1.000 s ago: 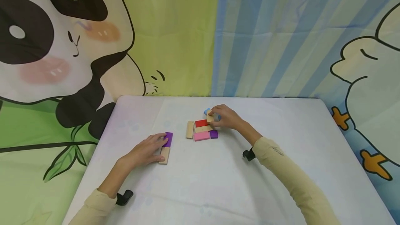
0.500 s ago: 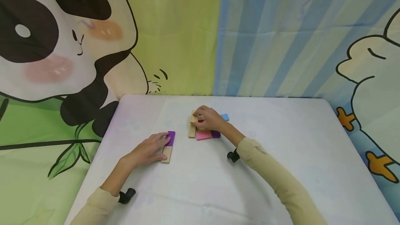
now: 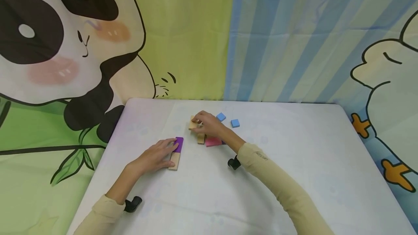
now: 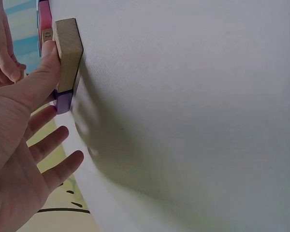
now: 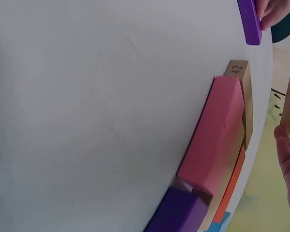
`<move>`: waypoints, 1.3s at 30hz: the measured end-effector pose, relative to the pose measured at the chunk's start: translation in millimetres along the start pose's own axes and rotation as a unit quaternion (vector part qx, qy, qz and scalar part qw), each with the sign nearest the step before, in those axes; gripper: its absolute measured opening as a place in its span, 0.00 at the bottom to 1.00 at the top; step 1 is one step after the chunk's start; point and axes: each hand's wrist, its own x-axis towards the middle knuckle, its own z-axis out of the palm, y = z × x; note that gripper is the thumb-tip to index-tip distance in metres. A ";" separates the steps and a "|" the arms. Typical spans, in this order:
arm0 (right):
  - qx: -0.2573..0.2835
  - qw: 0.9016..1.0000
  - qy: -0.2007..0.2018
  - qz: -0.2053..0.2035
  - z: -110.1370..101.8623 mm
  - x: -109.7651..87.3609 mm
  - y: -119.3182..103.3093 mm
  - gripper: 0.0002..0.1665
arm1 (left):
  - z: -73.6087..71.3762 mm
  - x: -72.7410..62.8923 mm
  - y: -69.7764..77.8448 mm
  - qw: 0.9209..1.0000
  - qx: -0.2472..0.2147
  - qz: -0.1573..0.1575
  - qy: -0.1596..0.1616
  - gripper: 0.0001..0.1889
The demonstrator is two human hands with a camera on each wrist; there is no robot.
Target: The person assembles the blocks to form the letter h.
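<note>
Right hand (image 3: 209,124), wooden block (image 3: 192,123) farther left

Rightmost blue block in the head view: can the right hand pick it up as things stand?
Probably not yet: the right hand pinches a wooden block and would likely have to release it first. Otherwise the way looks free: the blue block lies apart, with nothing on it.

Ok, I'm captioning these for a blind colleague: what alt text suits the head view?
A person's right hand holds a wooden block over a white table, while the left hand touches a purple block lined up end to end with a second wooden block. Two blue pieces lie near the right hand.
</note>
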 end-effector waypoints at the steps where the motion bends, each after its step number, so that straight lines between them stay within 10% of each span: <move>1: -0.005 1.000 -0.005 -0.001 1.8 1.1 -1.3 0.23 | 0.3 0.0 -0.3 1.000 -0.001 -0.001 -0.001 0.40; 12: -0.011 0.999 -0.013 -0.037 14.4 13.1 -16.3 0.22 | 0.2 -0.8 0.3 1.000 0.010 0.001 -0.008 0.40; 39: -0.006 0.998 -0.057 0.036 39.0 28.0 -31.6 0.25 | -2.7 -3.2 2.5 1.000 0.000 0.008 -0.001 0.39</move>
